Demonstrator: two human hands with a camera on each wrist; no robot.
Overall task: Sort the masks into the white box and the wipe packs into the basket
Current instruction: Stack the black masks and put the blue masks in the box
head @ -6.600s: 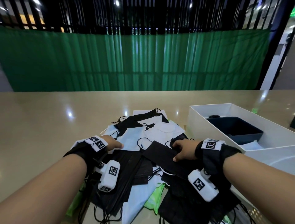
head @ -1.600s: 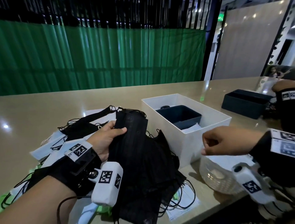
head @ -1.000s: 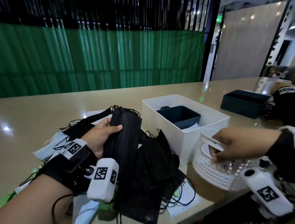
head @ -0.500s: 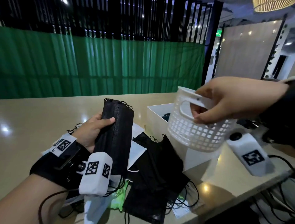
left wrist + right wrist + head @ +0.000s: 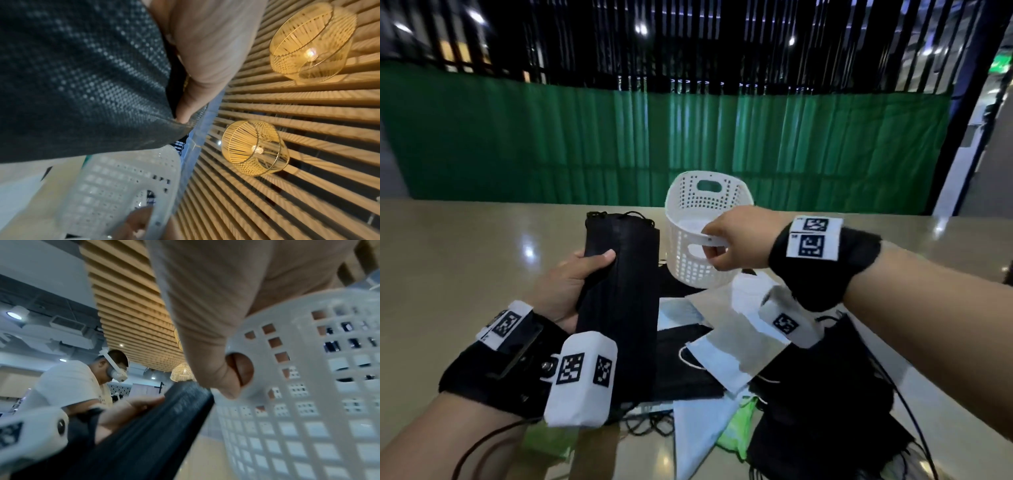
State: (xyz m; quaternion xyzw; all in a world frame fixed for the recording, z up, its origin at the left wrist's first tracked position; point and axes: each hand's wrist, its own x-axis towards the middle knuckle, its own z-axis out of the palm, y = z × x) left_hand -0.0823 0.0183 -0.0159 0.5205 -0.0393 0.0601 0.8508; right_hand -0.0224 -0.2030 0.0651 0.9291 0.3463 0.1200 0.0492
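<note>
My left hand [image 5: 599, 270] grips a stack of black masks [image 5: 623, 301] upright above the pile, thumb across the front; the same masks [image 5: 82, 81] fill the left wrist view. My right hand [image 5: 710, 245] pinches the near rim of the white perforated basket [image 5: 698, 219], which sits at the far edge of the pile, just right of the held masks. In the right wrist view my fingers [image 5: 205, 321] curl over the basket [image 5: 308, 402] wall. Loose white masks [image 5: 732, 353] and black masks [image 5: 822, 387] cover the table. A green wipe pack [image 5: 738, 426] pokes out from under them. The white box is out of view.
The beige table [image 5: 465, 257] stretches left and far behind the basket, with a green curtain [image 5: 551, 137] beyond it. Cables [image 5: 907, 394] trail over the masks at the right. Another person [image 5: 69, 382] with a headset appears in the right wrist view.
My right hand picked up the basket at the right and carried it left, down to the far side of the pile. The view turned left, losing the white box. My left hand keeps the black masks.
</note>
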